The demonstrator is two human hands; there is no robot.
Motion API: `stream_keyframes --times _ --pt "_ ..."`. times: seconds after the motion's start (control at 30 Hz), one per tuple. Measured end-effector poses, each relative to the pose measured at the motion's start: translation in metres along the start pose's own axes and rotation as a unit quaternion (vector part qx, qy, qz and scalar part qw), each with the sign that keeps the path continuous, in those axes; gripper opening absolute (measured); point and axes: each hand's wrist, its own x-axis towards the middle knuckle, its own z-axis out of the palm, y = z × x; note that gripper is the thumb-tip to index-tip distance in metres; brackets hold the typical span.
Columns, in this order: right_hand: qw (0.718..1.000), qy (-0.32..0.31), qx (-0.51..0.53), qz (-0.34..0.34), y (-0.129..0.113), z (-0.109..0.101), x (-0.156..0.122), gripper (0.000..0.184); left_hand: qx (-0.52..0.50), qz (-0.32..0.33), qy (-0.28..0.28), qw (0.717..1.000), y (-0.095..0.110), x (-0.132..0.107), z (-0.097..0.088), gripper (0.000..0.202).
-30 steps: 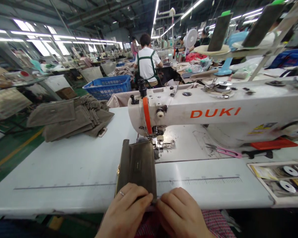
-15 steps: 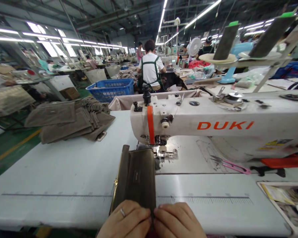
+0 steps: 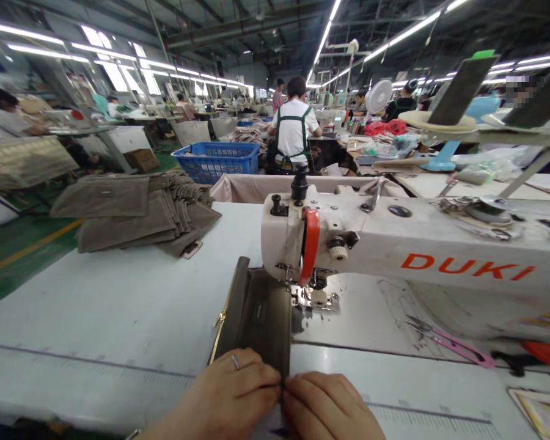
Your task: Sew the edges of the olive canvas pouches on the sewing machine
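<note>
A dark olive-brown wallet-like piece (image 3: 268, 318) with a small label and a gold zipper (image 3: 219, 327) along its left side lies on the sewing machine's table. Its far right edge is at the presser foot (image 3: 318, 297) of the white sewing machine (image 3: 371, 235). My left hand (image 3: 233, 391), with a ring on one finger, pinches the near part of its right edge. Close against it, my right hand (image 3: 327, 403) is closed on the same edge from the right. The fingertips nearly meet, and the piece's near end is hidden under the hands.
Stacked brown fabric pieces (image 3: 132, 211) lie at the table's far left. Pink-handled thread snips (image 3: 453, 345) rest right of the needle area. Behind stand a blue crate (image 3: 220, 160) and a seated co-worker (image 3: 296, 125). Thread cones (image 3: 462, 88) stand at upper right.
The view has turned and tilted, so the machine appears farther right and lower. Both hands keep hold of the piece's edge, and its far end remains beside the presser foot.
</note>
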Motion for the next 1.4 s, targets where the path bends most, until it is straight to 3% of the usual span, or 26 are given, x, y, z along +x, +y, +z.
stream_keyframes --times 0.57,0.87,1.1,1.4 --pt "0.994 -0.083 0.043 0.049 0.024 0.001 0.030 0.023 -0.002 -0.027 -0.099 0.995 -0.037 0.022 -0.010 0.026" --pt "0.987 -0.128 0.048 0.086 0.038 0.000 0.047 0.030 0.012 -0.015 -0.071 0.997 -0.063 0.033 -0.003 0.024" --pt "0.968 -0.209 0.006 0.138 0.050 0.004 0.054 0.032 0.029 -0.014 -0.055 0.998 -0.081 0.044 -0.001 0.024" --pt "0.970 -0.181 0.009 0.162 0.056 0.011 0.051 0.033 0.050 -0.077 -0.057 0.994 -0.093 0.062 -0.005 0.021"
